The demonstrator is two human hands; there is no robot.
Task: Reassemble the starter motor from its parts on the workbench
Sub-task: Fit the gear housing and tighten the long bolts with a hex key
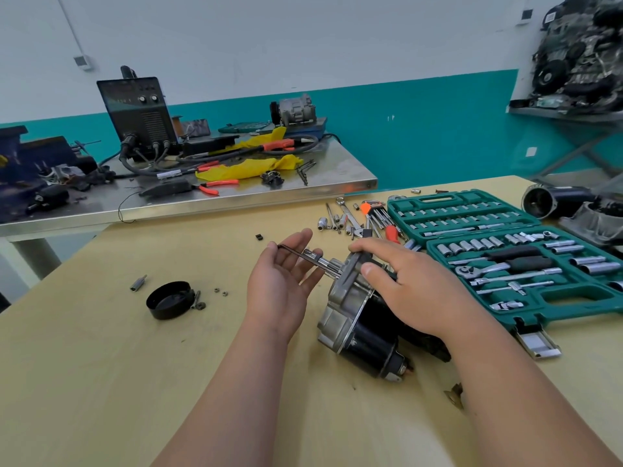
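Observation:
The starter motor (357, 318), silver housing with a black body, lies on the wooden bench at the centre. My right hand (408, 281) grips its upper end from above. A dark hex key (303, 254) with a socket on its end points into the housing. My left hand (283, 274) is palm up with straight fingers under the key's bent handle. A black round cap (170, 299) lies to the left, with a bolt (197, 299), two small nuts (220, 292) and a bit (138, 283) near it.
A green socket set case (569, 308) lies open at the right. Loose sockets, wrenches and hex keys (357, 220) are scattered behind the motor. Another motor housing (553, 200) sits far right. A steel table (202, 200) with a welder and pliers stands behind.

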